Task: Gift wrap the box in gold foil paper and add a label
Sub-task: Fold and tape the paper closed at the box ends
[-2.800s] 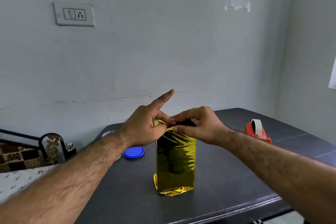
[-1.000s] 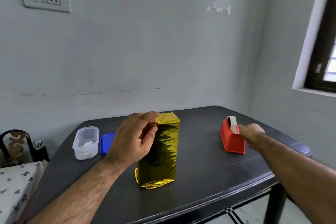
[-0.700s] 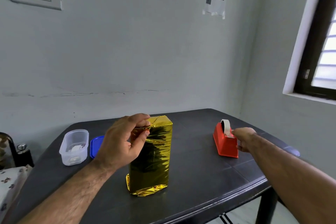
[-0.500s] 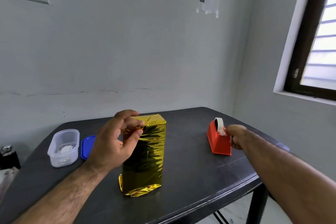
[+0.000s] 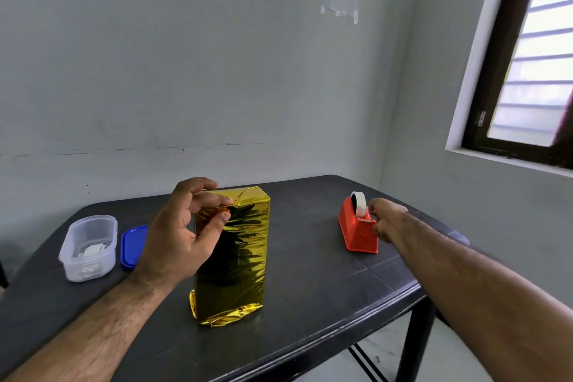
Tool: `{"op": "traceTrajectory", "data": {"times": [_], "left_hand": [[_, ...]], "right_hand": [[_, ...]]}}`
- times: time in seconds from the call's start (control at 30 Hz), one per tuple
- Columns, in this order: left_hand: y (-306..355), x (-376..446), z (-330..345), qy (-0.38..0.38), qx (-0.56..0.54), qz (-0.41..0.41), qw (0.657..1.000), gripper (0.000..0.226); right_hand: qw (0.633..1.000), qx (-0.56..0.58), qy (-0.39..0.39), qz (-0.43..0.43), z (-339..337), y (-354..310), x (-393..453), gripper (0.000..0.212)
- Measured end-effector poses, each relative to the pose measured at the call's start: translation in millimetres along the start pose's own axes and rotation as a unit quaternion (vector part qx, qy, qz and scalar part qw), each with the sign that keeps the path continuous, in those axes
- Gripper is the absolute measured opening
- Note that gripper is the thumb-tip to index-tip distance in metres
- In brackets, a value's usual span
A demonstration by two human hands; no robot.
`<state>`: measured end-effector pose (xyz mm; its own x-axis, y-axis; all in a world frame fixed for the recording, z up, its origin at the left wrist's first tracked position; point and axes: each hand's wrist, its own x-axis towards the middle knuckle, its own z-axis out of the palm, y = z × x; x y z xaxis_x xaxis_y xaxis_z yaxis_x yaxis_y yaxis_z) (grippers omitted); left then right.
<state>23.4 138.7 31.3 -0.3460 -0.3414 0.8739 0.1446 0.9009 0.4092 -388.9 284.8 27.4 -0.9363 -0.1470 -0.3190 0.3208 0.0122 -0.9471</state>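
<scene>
Pale grey walls frame a dark table (image 5: 310, 304) where a box wrapped in gold foil (image 5: 235, 257) stands upright near the front edge. A person's left hand (image 5: 183, 232) grips the box's upper left corner, thumb and curled fingers pinching the folded foil flap at the top. To the right of the box, well apart from it, a red tape dispenser (image 5: 356, 229) sits on the table; the right hand (image 5: 384, 220) is at its near end, fingers curled toward the tape, though what they hold cannot be told. Left of the box stand a clear plastic container (image 5: 88, 246) and, just beside it, a blue lid (image 5: 133, 245).
</scene>
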Motion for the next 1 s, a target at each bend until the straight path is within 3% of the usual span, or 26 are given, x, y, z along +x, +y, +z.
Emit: {"op": "traceTrajectory", "data": {"times": [0.2,0.47,0.77,1.0], "left_hand": [[0.0,-0.8,1.3,0.004,0.003,-0.008,1.0,0.057],[2.2,-1.3,4.2,0.002,0.008,-0.017,1.0,0.058],[-2.3,-2.1,3.7,0.004,0.016,-0.007,1.0,0.057],[-1.5,-1.8,4.2,0.003,0.016,-0.008,1.0,0.058]], "right_hand": [[1.0,0.024,0.006,-0.01,-7.7,9.9,-16.8,0.027],[1.0,0.005,0.025,-0.008,-10.4,26.6,-16.3,0.019],[0.998,0.039,0.055,-0.013,-7.9,52.0,-8.6,0.047],[0.998,0.037,0.042,-0.013,-9.2,62.7,-9.3,0.052]]}}
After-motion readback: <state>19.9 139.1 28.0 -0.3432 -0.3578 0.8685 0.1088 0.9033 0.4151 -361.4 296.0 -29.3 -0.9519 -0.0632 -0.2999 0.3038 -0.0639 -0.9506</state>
